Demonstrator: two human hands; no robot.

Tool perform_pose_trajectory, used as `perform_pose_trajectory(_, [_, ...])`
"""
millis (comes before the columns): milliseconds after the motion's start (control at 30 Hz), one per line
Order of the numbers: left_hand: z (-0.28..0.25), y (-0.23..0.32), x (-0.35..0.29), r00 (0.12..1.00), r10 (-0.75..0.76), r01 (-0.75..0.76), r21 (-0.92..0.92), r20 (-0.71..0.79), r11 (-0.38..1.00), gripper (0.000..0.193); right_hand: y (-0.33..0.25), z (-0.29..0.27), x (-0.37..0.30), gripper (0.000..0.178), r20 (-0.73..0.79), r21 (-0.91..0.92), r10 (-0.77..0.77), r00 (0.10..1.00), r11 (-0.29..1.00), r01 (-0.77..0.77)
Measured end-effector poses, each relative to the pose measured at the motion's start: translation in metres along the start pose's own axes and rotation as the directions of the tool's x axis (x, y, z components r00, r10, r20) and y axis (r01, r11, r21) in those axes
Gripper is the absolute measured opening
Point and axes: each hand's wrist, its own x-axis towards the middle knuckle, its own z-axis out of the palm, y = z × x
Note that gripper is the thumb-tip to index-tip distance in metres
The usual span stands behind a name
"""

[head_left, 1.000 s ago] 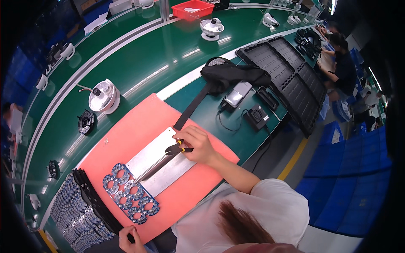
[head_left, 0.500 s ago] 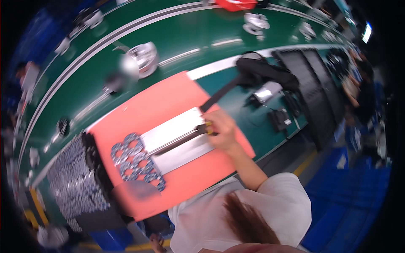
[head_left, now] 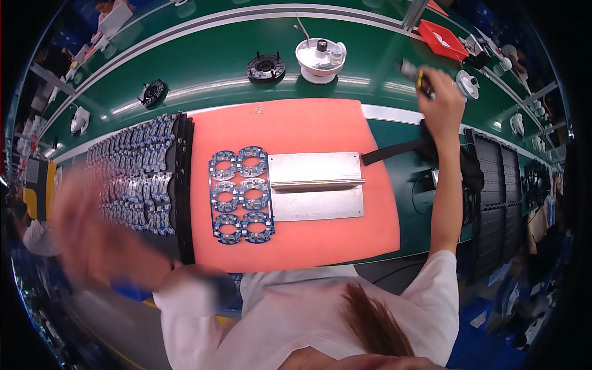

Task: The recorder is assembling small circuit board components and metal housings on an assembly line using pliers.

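My right hand [head_left: 441, 102] is raised over the far right of the bench, closed around a small yellow-and-black tool [head_left: 422, 83]. The tool's grey end is blurred, so its kind is unclear. At the left, my left hand [head_left: 83, 228] is smeared by motion in front of stacked circuit boards [head_left: 132, 166]; its fingers cannot be made out. Between the hands, a panel of blue ring-shaped circuit boards [head_left: 252, 184] lies flat on a pink foam mat [head_left: 308, 243]. Beside the panel's right edge sits a silver metal plate [head_left: 317, 209] with a narrow raised rail across its middle.
White round housings [head_left: 320, 65] and black round parts [head_left: 266, 66] stand on the green bench beyond the mat. A red tray [head_left: 443, 40] is at the far right. Black trays [head_left: 496, 191] and a black strap [head_left: 391, 151] lie on the right.
My right hand has lifted off the metal plate and moved far and right with the tool. My left hand has come into view at the left. The head view has turned.
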Motion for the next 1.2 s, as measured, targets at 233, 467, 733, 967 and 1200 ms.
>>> perform_pose_trajectory(233, [0.338, -0.082, 0.025, 0.784, 0.176, -0.125, -0.125, 0.595, 0.984, 0.029, 0.079, 0.103, 0.085, 0.027, 0.172, -0.312, -0.182, 0.968, 0.922, 0.229])
perform_pose_trajectory(467, [0.467, -0.132, -0.019, 0.678, 0.153, 0.025, -0.230, 0.720, 0.973, 0.022, 0.094, 0.173, 0.109, 0.040, 0.388, -0.222, -0.494, 0.778, 0.770, 0.599])
perform_pose_trajectory(733, [0.496, -0.138, -0.003, 0.747, 0.040, 0.269, -0.355, 0.664, 0.895, 0.011, 0.082, 0.202, 0.130, 0.051, 0.493, -0.129, -0.537, 0.685, 0.734, 0.667])
perform_pose_trajectory(967, [0.505, -0.116, 0.002, 0.718, 0.042, 0.254, -0.318, 0.695, 0.913, 0.014, 0.087, 0.214, 0.130, 0.043, 0.520, -0.197, -0.553, 0.651, 0.664, 0.721])
perform_pose_trajectory(1200, [0.520, -0.104, -0.001, 0.706, 0.043, 0.334, -0.386, 0.707, 0.860, 0.013, 0.098, 0.211, 0.125, 0.043, 0.503, -0.181, -0.601, 0.621, 0.629, 0.756])
